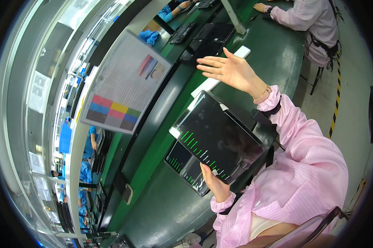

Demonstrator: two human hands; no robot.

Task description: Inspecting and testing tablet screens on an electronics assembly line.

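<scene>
A glossy black flat panel [215, 128], like a tablet or screen, is tilted over the green bench in front of me. A row of short green and white bars shows along its lower left side. My left hand [215, 184] grips its lower edge, the thumb lying on the face; the other fingers are hidden. My right hand [234, 73] is raised beyond the panel's top corner, palm showing, fingers stretched out and thumb apart, holding nothing. A second dark panel [178, 159] lies partly under the first. A white strip [207, 86] runs behind the panel and my right hand.
The green bench [153, 202] curves around me. A printed sheet with coloured blocks [126, 82] hangs at the left. A dark handheld device [127, 193] lies near the lower left. More dark panels [211, 35] lie farther up. A co-worker in pink [304, 20] sits at upper right.
</scene>
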